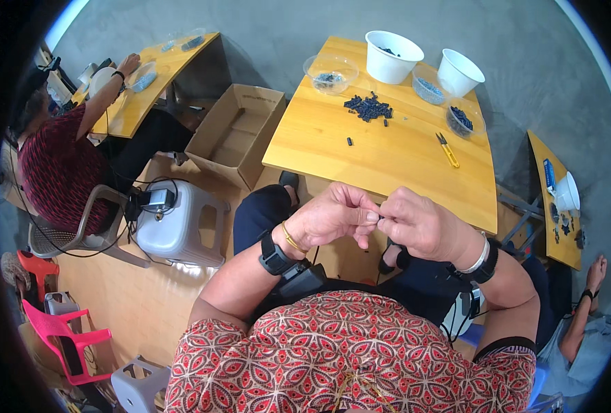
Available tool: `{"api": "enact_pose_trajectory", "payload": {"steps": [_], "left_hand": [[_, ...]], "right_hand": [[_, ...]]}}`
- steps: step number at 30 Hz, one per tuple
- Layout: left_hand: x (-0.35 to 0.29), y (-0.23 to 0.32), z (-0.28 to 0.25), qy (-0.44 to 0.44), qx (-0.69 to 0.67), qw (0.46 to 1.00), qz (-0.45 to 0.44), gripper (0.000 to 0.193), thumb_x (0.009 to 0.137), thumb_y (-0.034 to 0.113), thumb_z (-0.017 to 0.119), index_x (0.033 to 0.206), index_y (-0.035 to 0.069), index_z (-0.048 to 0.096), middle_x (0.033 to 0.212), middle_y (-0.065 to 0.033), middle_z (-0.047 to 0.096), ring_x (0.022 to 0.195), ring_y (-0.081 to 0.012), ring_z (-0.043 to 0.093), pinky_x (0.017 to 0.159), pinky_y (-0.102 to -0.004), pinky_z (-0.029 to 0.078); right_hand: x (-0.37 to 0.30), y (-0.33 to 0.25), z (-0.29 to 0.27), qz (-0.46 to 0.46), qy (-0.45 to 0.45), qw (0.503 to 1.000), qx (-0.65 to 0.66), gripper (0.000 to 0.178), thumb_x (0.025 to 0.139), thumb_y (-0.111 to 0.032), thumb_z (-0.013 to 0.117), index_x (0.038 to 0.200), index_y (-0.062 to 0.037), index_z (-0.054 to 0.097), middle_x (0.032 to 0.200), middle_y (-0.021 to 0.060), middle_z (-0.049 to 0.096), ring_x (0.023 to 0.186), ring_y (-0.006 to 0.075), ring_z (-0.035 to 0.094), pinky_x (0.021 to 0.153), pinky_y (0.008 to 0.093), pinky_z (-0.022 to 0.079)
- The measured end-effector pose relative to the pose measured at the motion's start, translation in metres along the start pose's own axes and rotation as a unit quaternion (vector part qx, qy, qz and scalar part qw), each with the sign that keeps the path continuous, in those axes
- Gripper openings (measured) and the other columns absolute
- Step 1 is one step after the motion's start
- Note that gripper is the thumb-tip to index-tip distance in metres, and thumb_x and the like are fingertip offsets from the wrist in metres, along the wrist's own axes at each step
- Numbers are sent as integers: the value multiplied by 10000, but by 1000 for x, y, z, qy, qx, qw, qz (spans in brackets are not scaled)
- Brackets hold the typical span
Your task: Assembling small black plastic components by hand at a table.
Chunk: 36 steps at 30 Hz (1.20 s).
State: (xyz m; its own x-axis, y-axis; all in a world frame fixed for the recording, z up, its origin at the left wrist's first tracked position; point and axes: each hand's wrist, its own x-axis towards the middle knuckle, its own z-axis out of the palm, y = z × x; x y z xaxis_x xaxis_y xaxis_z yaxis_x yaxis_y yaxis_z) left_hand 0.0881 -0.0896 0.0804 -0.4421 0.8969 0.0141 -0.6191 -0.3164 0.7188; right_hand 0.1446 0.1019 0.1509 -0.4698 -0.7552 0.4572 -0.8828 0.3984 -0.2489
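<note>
Head view: two bare hands meet just past the near edge of one yellow wooden table [312, 155].
Left hand [340, 213]: thumb and forefinger pinched together, other fingers loosely bent.
Right hand [419, 224]: curled nearly closed, fingertips touching the left's.
Held piece [378, 218]: one tiny dark thing between both hands' fingertips, mostly covered; its kind cannot be told.
Dark pieces: one heap [369, 108], too jumbled to count, plus one single piece [350, 142] lying apart, nearer the person.
White bowls: two, a larger one [393, 72] holding some dark bits and a smaller one [455, 74], its inside hidden.
Clear tubs: three, at left [347, 69], middle [424, 72] and right [476, 117], each with small pieces.
Snips [447, 151]: one yellow-handled pair, right of the heap.
Markings: pale print on a blue box [549, 175] on the right-hand side table [559, 251], too small to make out.
Cut off: two co-workers, one left [65, 162], one right [587, 337], the latter mostly out of view.
</note>
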Motion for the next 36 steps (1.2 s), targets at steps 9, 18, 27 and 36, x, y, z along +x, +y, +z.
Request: {"api": "enact_pose_trajectory", "payload": {"steps": [9, 18, 27, 36], "left_hand": [[9, -11, -5, 98, 32, 992, 73, 122, 849, 46, 587, 943, -19, 630, 780, -72, 612, 656, -134, 590, 610, -273, 541], [10, -5, 0, 144, 142, 977, 68, 135, 847, 55, 596, 956, -19, 623, 831, -74, 628, 651, -139, 611, 618, -255, 532], [21, -9, -8, 155, 14, 984, 87, 145, 854, 36, 578, 981, -25, 609, 865, -83, 628, 718, -147, 618, 649, -275, 544], [59, -23, -21, 209, 71, 962, 162, 111, 839, 27, 594, 929, -37, 607, 819, -58, 618, 682, -125, 614, 643, -257, 553]], "right_hand": [[-23, 11, 28, 262, 187, 914, 248, 218, 762, 50, 560, 972, -6, 575, 869, 73, 566, 789, 170, 552, 692, 275, 454], [-30, 15, 31, 378, 155, 880, 241, 118, 821, -35, 591, 930, 13, 589, 789, 76, 596, 691, 127, 554, 624, 249, 448], [-25, 23, 42, 377, 185, 881, 218, 67, 820, -28, 586, 876, 8, 582, 731, 75, 588, 641, 126, 541, 581, 251, 432], [-40, 64, 66, 360, 227, 886, 183, 55, 813, 8, 551, 867, 7, 564, 739, 101, 585, 655, 177, 569, 602, 269, 449]]}}
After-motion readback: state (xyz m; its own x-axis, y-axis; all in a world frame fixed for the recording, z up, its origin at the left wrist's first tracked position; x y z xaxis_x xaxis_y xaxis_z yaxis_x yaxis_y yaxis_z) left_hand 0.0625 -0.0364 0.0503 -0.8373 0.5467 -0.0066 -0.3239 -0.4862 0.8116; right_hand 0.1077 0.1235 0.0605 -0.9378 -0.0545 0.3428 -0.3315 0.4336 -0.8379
